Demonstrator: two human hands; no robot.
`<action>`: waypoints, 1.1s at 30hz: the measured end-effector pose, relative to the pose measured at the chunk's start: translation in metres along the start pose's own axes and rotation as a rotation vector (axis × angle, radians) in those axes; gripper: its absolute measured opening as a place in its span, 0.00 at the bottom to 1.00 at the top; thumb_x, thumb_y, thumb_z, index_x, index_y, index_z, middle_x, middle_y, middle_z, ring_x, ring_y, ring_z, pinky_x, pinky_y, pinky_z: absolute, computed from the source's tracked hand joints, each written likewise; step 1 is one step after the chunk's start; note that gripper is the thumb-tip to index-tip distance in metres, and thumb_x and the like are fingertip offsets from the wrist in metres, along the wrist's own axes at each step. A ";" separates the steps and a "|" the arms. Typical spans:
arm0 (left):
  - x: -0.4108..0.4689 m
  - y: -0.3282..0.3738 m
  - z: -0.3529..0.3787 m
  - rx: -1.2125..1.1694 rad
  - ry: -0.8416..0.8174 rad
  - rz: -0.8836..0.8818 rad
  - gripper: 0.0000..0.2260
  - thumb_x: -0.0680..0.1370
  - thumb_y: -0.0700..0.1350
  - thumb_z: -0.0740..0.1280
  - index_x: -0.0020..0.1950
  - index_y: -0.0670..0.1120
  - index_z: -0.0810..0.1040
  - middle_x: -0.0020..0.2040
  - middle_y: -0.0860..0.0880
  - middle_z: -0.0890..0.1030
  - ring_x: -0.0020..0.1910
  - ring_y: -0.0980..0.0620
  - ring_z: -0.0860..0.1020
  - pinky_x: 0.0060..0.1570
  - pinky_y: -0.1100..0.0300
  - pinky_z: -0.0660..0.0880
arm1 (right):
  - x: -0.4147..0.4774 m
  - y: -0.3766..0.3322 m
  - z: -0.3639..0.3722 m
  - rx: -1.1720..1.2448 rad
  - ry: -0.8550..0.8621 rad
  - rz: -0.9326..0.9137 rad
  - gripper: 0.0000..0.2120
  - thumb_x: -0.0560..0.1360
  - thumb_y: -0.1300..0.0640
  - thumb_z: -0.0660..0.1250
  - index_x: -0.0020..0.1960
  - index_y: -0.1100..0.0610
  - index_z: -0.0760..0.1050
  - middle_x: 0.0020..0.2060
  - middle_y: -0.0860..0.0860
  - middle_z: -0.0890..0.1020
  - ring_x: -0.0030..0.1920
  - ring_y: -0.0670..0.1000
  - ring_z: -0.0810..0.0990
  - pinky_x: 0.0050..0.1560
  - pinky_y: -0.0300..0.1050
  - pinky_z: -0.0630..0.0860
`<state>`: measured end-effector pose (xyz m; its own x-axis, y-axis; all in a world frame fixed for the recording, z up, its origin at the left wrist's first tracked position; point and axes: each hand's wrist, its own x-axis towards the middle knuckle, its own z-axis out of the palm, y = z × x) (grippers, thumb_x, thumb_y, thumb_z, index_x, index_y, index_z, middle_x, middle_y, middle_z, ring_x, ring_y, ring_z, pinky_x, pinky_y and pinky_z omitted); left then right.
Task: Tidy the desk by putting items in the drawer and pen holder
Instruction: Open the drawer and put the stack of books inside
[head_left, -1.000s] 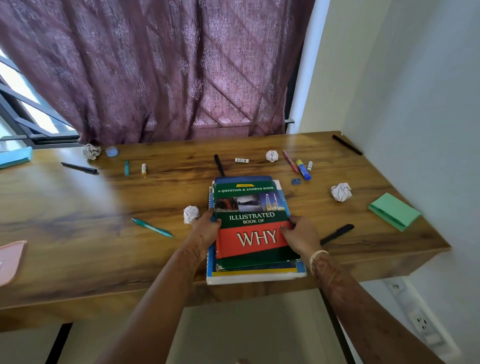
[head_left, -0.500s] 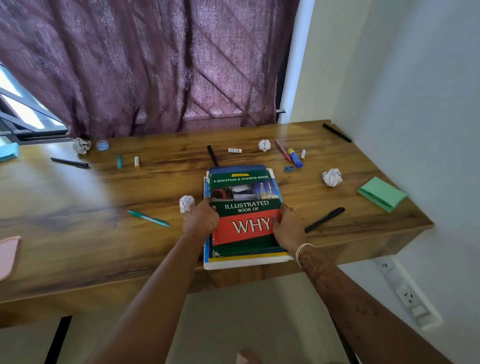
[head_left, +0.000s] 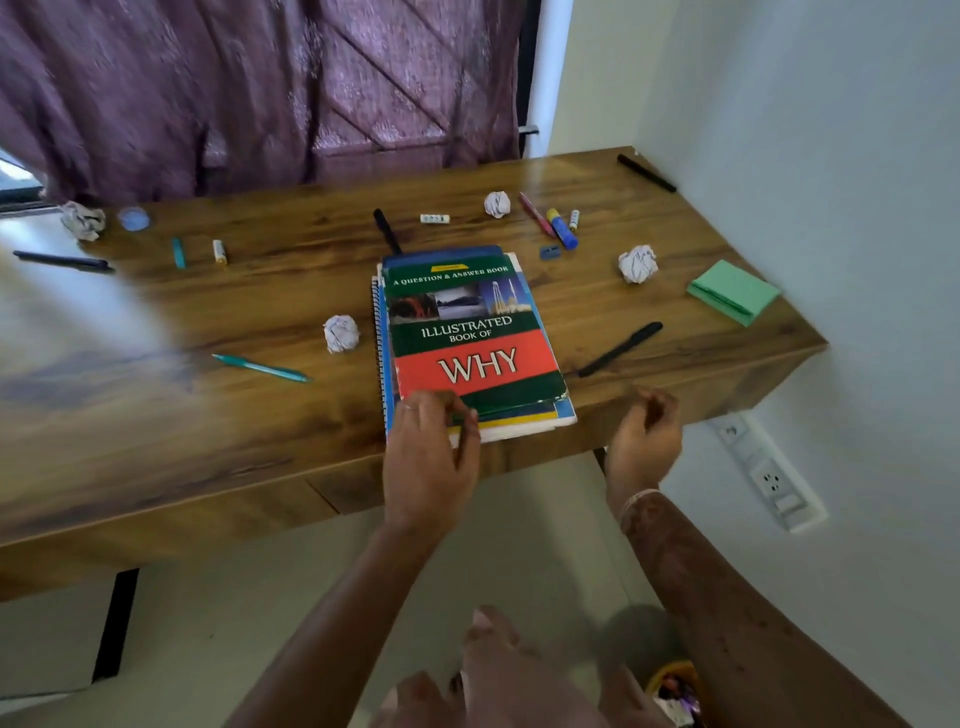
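A stack of books (head_left: 467, 338), topped by a green and red "WHY" book, lies at the wooden desk's (head_left: 156, 415) front edge. My left hand (head_left: 431, 457) has its fingertips on the stack's near left corner without gripping it. My right hand (head_left: 644, 441) hovers loosely curled and holding nothing by the desk edge, right of the stack. Loose around the stack lie a teal pen (head_left: 260, 367), a black pen (head_left: 621, 348), another black pen (head_left: 387, 231) and a blue glue stick (head_left: 562, 228). A drawer front (head_left: 353, 488) shows under the desk edge. No pen holder is in view.
Crumpled paper balls (head_left: 341, 333) (head_left: 637, 263) (head_left: 497, 203) lie about. A green note pad (head_left: 732, 292) sits at the right end by the wall. More pens lie at the far left (head_left: 62, 261) and back right (head_left: 647, 173). A basket (head_left: 675, 691) stands on the floor.
Both hands let go of the sides of the book stack and drew back toward me. The left now touches its near corner; the right is off it. The stack stayed put.
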<state>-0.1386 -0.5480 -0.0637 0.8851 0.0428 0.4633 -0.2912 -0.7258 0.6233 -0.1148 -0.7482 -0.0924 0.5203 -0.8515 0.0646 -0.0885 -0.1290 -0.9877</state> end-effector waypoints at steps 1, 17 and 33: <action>-0.010 0.002 0.003 0.011 -0.060 0.062 0.05 0.76 0.44 0.68 0.48 0.47 0.71 0.45 0.50 0.76 0.43 0.55 0.71 0.40 0.61 0.68 | 0.002 0.007 -0.002 0.025 0.061 0.107 0.08 0.77 0.63 0.61 0.54 0.58 0.76 0.47 0.51 0.79 0.48 0.49 0.76 0.47 0.36 0.70; -0.028 -0.032 0.029 0.462 -0.581 0.600 0.26 0.71 0.43 0.74 0.69 0.46 0.75 0.67 0.46 0.77 0.67 0.48 0.75 0.64 0.52 0.71 | 0.008 0.072 0.044 0.448 -0.393 1.068 0.22 0.79 0.41 0.53 0.63 0.54 0.71 0.57 0.55 0.77 0.52 0.55 0.77 0.61 0.52 0.73; -0.045 -0.022 0.046 0.602 -0.527 0.500 0.24 0.74 0.42 0.68 0.70 0.43 0.73 0.70 0.43 0.74 0.70 0.44 0.70 0.70 0.46 0.67 | 0.015 0.110 0.053 0.614 -0.398 1.099 0.33 0.77 0.31 0.48 0.73 0.50 0.64 0.68 0.57 0.73 0.64 0.61 0.75 0.55 0.57 0.76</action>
<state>-0.1555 -0.5654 -0.1268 0.8013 -0.5784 0.1528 -0.5752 -0.8151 -0.0691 -0.0716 -0.7476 -0.2077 0.6471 -0.1431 -0.7489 -0.2803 0.8688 -0.4082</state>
